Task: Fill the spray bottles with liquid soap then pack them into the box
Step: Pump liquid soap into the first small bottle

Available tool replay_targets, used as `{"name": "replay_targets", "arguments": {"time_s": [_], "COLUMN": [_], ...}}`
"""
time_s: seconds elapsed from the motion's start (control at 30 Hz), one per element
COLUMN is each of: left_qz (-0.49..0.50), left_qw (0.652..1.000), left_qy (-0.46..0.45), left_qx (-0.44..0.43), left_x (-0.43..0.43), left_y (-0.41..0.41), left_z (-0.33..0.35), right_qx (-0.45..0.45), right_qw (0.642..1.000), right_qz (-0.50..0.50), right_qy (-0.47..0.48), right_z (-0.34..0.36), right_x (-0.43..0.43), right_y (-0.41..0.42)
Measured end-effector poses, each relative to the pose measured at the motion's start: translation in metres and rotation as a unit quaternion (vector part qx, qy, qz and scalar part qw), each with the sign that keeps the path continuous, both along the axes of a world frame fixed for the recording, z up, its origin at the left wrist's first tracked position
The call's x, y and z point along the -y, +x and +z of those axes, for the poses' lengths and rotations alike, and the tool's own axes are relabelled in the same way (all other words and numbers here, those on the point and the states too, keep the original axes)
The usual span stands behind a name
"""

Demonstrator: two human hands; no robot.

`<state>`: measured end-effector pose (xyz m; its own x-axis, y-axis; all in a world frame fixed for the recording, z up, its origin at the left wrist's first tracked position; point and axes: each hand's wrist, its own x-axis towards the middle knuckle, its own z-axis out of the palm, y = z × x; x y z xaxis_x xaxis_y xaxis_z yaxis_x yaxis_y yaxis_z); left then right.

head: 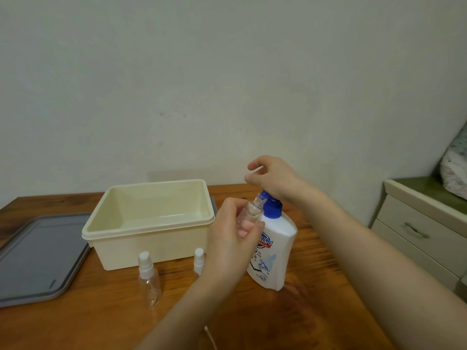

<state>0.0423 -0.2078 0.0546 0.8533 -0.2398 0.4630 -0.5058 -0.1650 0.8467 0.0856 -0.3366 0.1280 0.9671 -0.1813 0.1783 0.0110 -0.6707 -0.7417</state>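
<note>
My left hand (227, 238) grips a small clear uncapped spray bottle (252, 210), holding its mouth up against the blue pump (273, 208) of a white liquid soap bottle (275, 251). My right hand (273, 178) rests its palm on top of the pump, with the fingers loosely curled and nothing visible in them. Two more clear spray bottles with white caps stand on the table: one (149, 281) in front of the box and one (199, 261) partly hidden behind my left wrist. The open cream box (151, 246) stands to the left, and nothing shows inside it.
A grey lid (38, 256) lies flat on the wooden table (316, 311) left of the box. A cream drawer cabinet (424, 223) stands off the table's right side. A thin white cord (211, 337) lies near the front edge. The wall is close behind.
</note>
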Motion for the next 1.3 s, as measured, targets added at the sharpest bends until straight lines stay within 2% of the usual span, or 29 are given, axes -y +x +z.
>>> {"name": "replay_targets", "arguments": {"time_s": [0.1,0.3,0.57,0.77,1.1,1.3], "left_qz": [-0.007,0.001,0.001,0.014,0.016,0.023], "left_qw": [1.0,1.0,1.0,1.0,0.999,0.998], "left_qy": [-0.01,-0.009,-0.01,-0.015,-0.024,-0.026], "left_qx": [0.002,-0.021,-0.011,-0.021,-0.028,-0.046], "left_x": [-0.001,0.001,0.004,0.005,0.008,0.009], "left_y": [0.001,0.0,-0.002,0.001,-0.007,-0.009], "left_z": [0.005,-0.004,0.006,-0.004,0.002,-0.004], "right_qx": [0.01,0.004,0.006,0.012,0.0,0.006], "right_qw": [1.0,1.0,0.999,1.0,0.999,1.0], "right_qz": [0.005,-0.008,0.011,-0.01,0.012,0.002], "right_qy": [-0.013,0.029,-0.033,0.006,-0.031,0.002], "right_z": [0.006,-0.011,0.009,-0.009,0.005,-0.009], "right_x": [0.0,0.0,0.001,0.0,0.0,-0.002], "right_y": [0.001,0.002,0.003,0.004,0.002,0.0]}}
